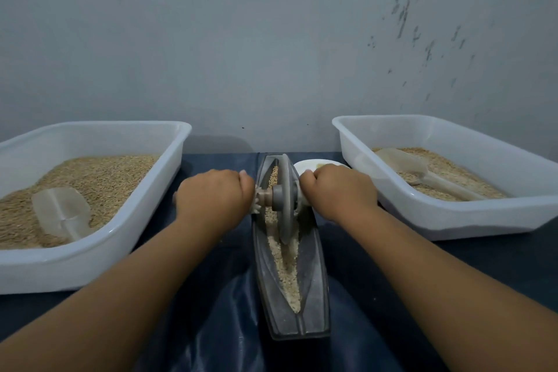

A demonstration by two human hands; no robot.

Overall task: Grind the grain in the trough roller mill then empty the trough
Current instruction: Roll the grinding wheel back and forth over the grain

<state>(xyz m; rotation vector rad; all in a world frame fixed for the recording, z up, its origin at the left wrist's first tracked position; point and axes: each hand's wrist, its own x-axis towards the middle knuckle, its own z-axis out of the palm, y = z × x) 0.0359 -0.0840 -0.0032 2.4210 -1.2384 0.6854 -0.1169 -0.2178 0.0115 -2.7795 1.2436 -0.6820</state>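
The dark trough (291, 290) lies lengthwise on the blue-covered desk (211, 326), its near end toward the viewer. A grey roller wheel (285, 199) stands upright in the trough's far half, with pale crushed grain (285, 266) lying along the channel on both sides of the wheel.

The left hand (216, 195) is left of the wheel, its fingers clenched around the axle handle, which the fist hides except for a toothed collar (259, 199) beside the wheel. The right hand (339, 190) is right of the wheel, grasping the other handle, also hidden.

Left of the trough a white tub (90, 251) holds whole grain and a clear scoop (62, 211); its near-left part is cut off. Right of the trough a second white tub (453, 217) holds grain and another scoop (404, 164). A small white dish (305, 164) peeks out behind the right hand, its contents hard to make out.
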